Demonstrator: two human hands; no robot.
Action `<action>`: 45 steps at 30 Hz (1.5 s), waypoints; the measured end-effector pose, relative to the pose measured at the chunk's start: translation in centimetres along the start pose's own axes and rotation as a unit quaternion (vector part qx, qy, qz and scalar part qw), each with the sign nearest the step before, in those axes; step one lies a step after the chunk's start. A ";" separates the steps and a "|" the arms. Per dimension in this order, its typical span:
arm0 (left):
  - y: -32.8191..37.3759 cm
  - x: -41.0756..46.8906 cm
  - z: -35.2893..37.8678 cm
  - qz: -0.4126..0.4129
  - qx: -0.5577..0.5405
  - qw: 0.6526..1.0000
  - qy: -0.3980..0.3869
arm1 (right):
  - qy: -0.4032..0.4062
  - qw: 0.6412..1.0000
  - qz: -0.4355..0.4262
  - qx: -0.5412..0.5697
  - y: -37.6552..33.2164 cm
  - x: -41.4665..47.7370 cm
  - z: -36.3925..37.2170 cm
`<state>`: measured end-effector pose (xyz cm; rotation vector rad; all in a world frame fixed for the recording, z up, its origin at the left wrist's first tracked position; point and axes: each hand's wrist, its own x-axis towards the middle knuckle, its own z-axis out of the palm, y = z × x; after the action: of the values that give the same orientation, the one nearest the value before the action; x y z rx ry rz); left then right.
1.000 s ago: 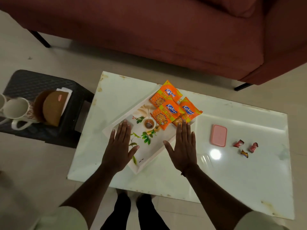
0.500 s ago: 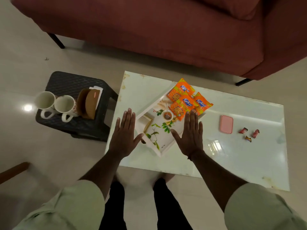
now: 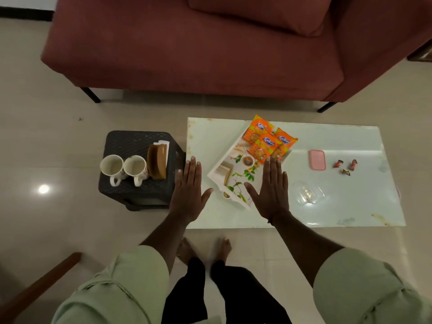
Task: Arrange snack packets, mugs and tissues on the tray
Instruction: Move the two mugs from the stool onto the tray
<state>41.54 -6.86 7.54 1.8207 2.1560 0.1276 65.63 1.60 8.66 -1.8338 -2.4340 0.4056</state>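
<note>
A: Marble-topped table (image 3: 339,206) is set before a red sofa (image 3: 187,54); a dark stool (image 3: 131,146) stands at its 9 o'clock end. What is judged complete?

B: Three snack packets (image 3: 266,143) are laid on the tray (image 3: 236,155) at its 1 o'clock corner, partly overhanging the rim. The two mugs (image 3: 124,168) and the tissues in their holder (image 3: 159,160) remain on the stool, so two of three item groups are outstanding.

A: Hand state?

B: Left hand (image 3: 189,192) and right hand (image 3: 272,192) are held flat, fingers extended, nothing grasped. The left is over the table's 9 o'clock edge, the right over the tray's 4 o'clock side.

A: Clearance?

B: The tray's 7 o'clock half is unoccupied. A pink lid (image 3: 317,159), clear container (image 3: 308,195) and sweets (image 3: 346,166) lie at 3 o'clock, well apart from the tray.
</note>
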 end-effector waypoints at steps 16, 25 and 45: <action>-10.5 -5.3 -3.6 -0.119 -0.003 0.992 0.040 | -0.055 0.993 -0.096 0.041 -11.1 1.3 3.2; -20.0 -6.6 -2.6 -0.180 -0.079 0.979 0.049 | -0.094 0.986 -0.048 0.132 -21.2 2.3 7.0; -31.6 -1.1 1.2 -0.454 -0.633 0.627 -0.014 | -0.278 0.698 0.326 0.574 -34.9 3.2 19.2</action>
<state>12.19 -13.91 -1.85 -0.1007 1.7432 1.0120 28.07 -7.48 -1.50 -1.8233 -0.8597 2.1333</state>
